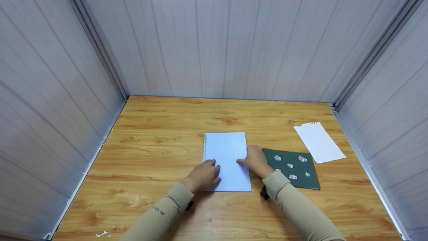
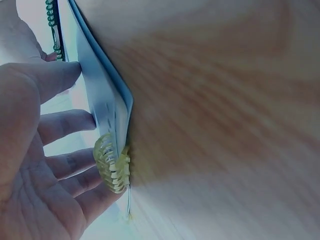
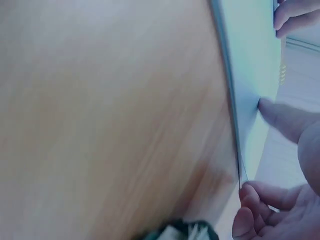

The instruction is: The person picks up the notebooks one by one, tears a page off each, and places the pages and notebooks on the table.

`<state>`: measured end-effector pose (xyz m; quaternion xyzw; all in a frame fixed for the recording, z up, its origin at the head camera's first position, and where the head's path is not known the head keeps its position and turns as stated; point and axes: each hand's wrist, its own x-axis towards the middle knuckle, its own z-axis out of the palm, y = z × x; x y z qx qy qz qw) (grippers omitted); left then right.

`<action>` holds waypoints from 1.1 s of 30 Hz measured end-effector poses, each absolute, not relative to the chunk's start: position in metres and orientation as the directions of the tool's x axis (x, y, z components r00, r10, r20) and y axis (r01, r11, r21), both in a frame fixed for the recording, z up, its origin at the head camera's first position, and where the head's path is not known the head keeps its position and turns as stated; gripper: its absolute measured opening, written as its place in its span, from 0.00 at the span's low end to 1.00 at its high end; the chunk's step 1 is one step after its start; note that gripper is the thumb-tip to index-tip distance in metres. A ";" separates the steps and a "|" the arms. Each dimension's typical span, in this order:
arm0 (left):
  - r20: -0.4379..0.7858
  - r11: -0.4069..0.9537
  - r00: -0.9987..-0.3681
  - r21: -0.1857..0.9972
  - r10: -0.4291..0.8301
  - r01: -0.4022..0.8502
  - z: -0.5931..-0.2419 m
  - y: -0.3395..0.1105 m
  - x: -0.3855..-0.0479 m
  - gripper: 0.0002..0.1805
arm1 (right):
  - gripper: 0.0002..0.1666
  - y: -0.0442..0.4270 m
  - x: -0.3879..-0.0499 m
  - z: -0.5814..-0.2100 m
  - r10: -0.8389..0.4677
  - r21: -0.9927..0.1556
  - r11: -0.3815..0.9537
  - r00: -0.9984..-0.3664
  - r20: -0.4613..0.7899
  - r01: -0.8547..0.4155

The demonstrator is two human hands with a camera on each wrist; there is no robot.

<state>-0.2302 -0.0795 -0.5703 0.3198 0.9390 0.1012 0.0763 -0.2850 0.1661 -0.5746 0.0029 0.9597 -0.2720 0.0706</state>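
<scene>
A spiral notebook [image 1: 229,147] lies on the table with a blank white page up and its yellowish coil [image 2: 111,167] along the left edge. My left hand [image 1: 203,174] rests on the lower left of the page with its fingers spread, thumb and fingertips touching the paper beside the coil. At the right edge is my right hand [image 1: 256,161]. Its thumb lies on the page while the curled fingers [image 3: 247,200] meet the paper's edge, where a thin sheet line shows slightly raised. How firmly they grip is hard to see.
A dark green notebook cover or book [image 1: 301,179] with several pale stickers lies right of my right hand. Beyond it is a loose white sheet [image 1: 320,144] with a ragged torn edge. Small white scraps [image 1: 102,234] lie at front left. Pale panel walls [image 1: 214,50] enclose the wooden table [image 1: 150,144].
</scene>
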 end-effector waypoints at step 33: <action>-0.121 0.794 -0.799 0.271 0.589 0.544 -0.572 -0.078 -0.231 0.31 | 0.21 0.159 -0.291 -0.567 0.120 -0.736 0.654 -0.984 -0.130 0.177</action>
